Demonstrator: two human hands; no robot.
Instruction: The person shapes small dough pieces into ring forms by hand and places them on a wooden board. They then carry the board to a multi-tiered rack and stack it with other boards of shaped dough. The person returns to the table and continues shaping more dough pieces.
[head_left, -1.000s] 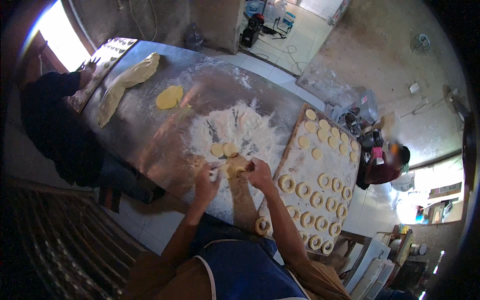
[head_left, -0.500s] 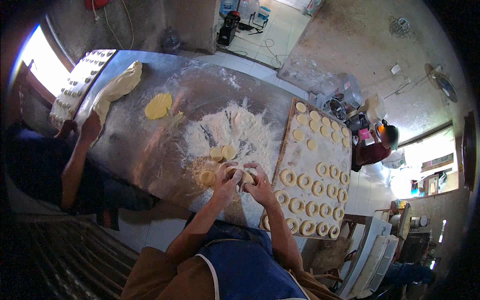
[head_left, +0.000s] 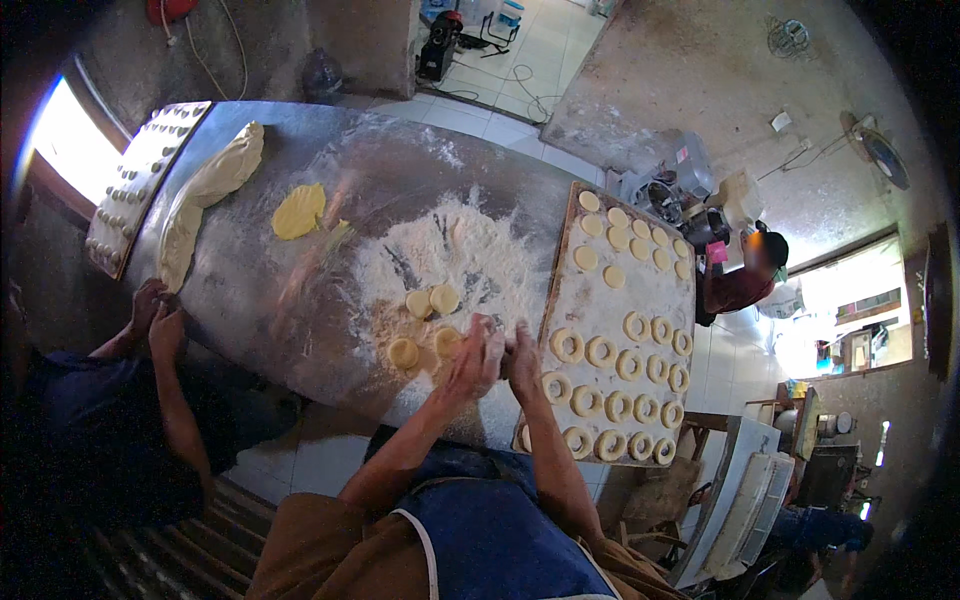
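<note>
My left hand [head_left: 476,362] and my right hand [head_left: 521,362] are close together over the near edge of a flour patch [head_left: 460,245]. The fingers of both are curled in and slightly blurred; whatever they hold between them is hidden. Touching or right beside my left hand lies a round dough disc [head_left: 447,342]. Farther left rests another disc [head_left: 403,353], and two more, overlapping, sit just beyond: one disc [head_left: 418,304] and its neighbour [head_left: 444,298]. To my right, a floured board [head_left: 590,300] carries rows of dough rings [head_left: 567,345] and flat discs [head_left: 585,258].
The metal table [head_left: 330,150] also bears a yellow dough piece [head_left: 299,211] and a long dough roll [head_left: 205,195]. At the left, a co-worker's hands [head_left: 157,310] are at the roll's near end. Beyond stands a tray of small pieces [head_left: 145,185]. Another person [head_left: 740,285] stands past the board.
My hands have shifted, and the dough visible between them before is now hidden. A disc shows clearly beside my left hand. The co-worker's hands are now together at the roll's near end.
</note>
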